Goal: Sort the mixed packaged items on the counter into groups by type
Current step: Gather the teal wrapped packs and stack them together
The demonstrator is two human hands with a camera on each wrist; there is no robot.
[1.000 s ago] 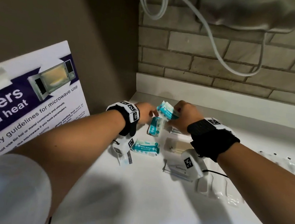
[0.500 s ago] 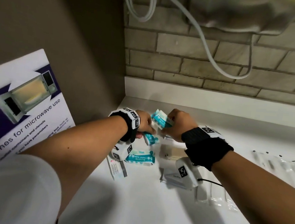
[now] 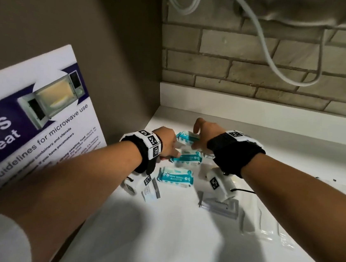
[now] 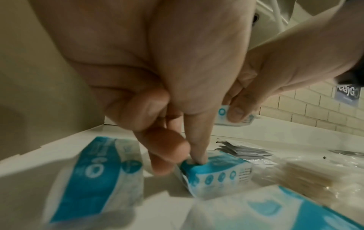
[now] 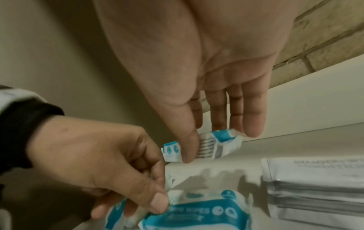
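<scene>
Lowering a teal-and-white plastic wipes packet (image 3: 188, 137) toward the white counter (image 3: 178, 228), the right hand (image 3: 203, 134) pinches it; the left hand (image 3: 167, 145) seemingly pinches another packet (image 3: 187, 158), now turned alongside, grouping them.

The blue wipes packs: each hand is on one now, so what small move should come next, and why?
Probably the right hand should lower its wipes pack onto the counter beside the pack that the left hand pinches. A third pack lies just in front, so the three blue packs would form one group, apart from the grey sachets.
</scene>
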